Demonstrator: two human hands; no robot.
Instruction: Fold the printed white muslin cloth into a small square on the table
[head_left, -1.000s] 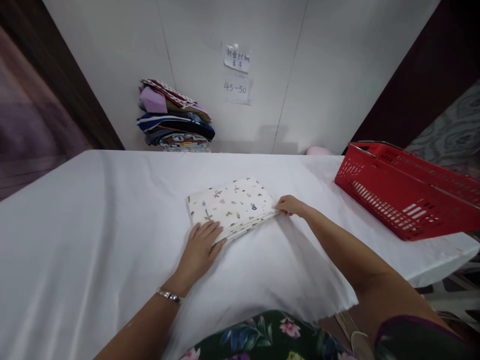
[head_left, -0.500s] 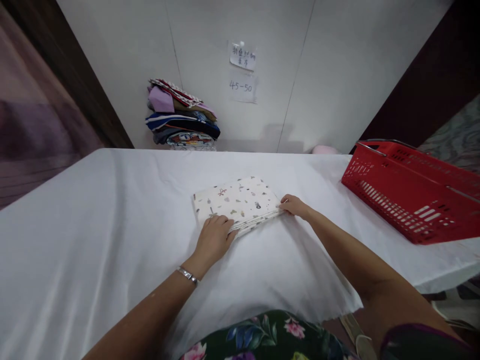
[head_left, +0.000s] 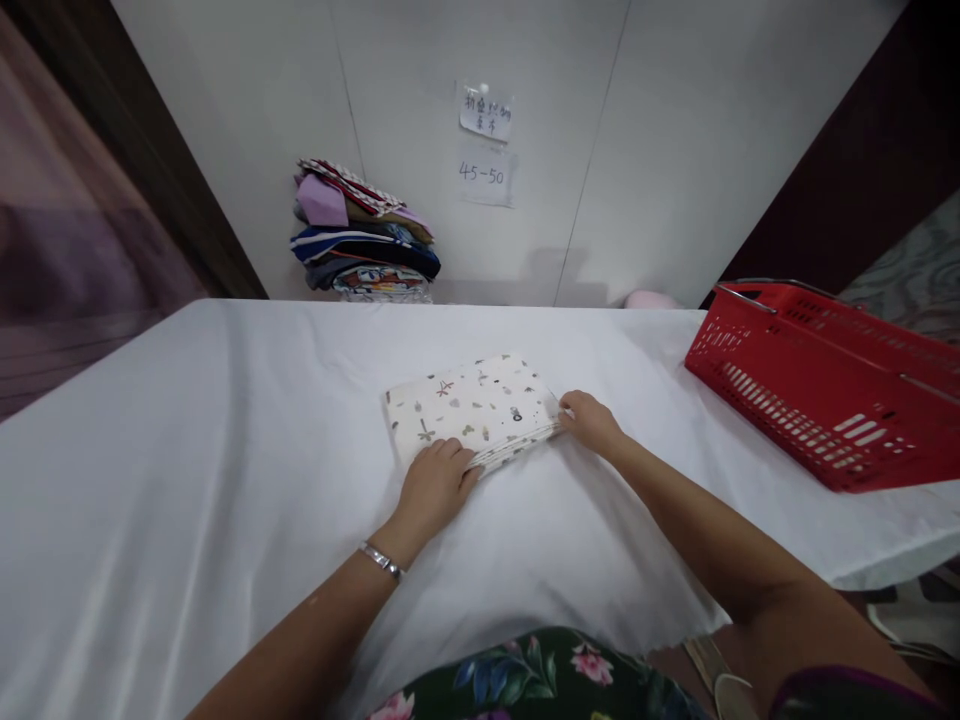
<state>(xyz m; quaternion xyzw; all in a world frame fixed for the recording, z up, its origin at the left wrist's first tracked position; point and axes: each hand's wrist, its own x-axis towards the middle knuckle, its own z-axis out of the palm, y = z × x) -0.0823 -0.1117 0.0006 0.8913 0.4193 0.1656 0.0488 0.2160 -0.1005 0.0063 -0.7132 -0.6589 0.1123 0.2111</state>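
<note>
A folded white cloth point(head_left: 472, 405) printed with small motifs lies flat in the middle of the white-covered table point(head_left: 187, 450). My left hand point(head_left: 435, 485), a bracelet on its wrist, rests on the cloth's near left corner with the fingers curled over the stacked edge. My right hand point(head_left: 592, 420) touches the cloth's near right corner, fingers bent and pinched against the layered edge. Both forearms reach in from the bottom of the view.
A red plastic basket point(head_left: 825, 385) sits at the table's right edge. A pile of folded coloured fabrics point(head_left: 364, 245) stands against the back wall, under paper notes point(head_left: 486, 145). A pink object point(head_left: 649, 299) peeks behind the table.
My left hand slid forward and right along the cloth's near edge, its fingers curling over the corner. My right hand stayed at the right corner. The head camera shifted slightly.
</note>
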